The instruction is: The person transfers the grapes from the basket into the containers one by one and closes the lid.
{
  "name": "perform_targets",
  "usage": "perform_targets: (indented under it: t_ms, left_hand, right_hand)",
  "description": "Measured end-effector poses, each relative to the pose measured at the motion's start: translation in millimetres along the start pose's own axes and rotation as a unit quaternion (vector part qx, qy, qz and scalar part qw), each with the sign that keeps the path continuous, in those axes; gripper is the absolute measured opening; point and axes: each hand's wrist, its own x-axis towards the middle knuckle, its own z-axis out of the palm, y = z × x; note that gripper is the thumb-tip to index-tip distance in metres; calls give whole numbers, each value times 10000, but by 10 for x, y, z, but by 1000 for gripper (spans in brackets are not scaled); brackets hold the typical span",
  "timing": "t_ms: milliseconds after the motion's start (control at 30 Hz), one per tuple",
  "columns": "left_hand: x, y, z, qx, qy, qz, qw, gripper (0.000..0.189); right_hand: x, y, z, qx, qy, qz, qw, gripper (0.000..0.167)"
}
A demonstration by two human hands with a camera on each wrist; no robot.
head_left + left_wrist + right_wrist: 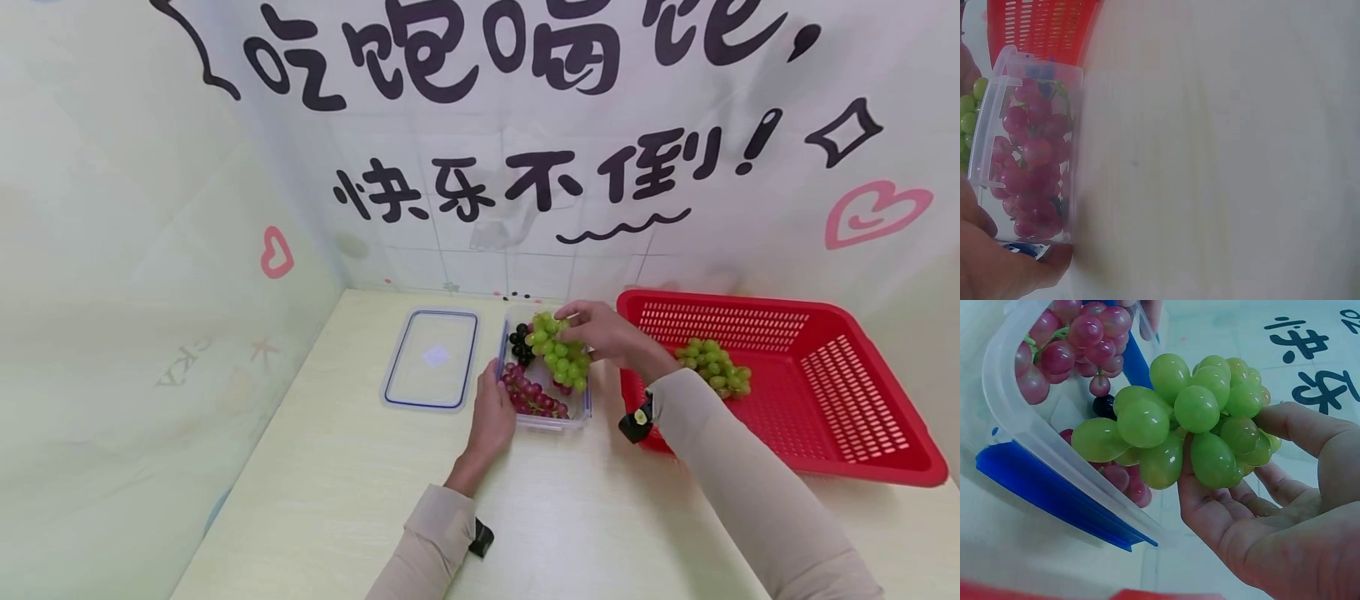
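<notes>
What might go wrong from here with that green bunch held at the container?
The held green grapes jut out beyond the right hand, so they might slip. Red grapes and black grapes lie inside the container, so pressing down could squash them. The left hand touches one side of it, so a bump might shift it.

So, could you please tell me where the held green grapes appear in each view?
Head: held grapes right of centre, over the box.
Left wrist: held grapes at the left edge, partly cut off.
Right wrist: held grapes at upper centre.
Shared landmark: the box, in all three.
</notes>
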Motion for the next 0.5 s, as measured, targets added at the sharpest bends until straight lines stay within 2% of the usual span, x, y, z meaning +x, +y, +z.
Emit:
perform_targets:
  t_ms: [500]
  left_hand:
    - [12,-9,6,-86,-57,16,9999,49]
  right_hand:
    - [86,85,134,-357,87,179,9992,38]
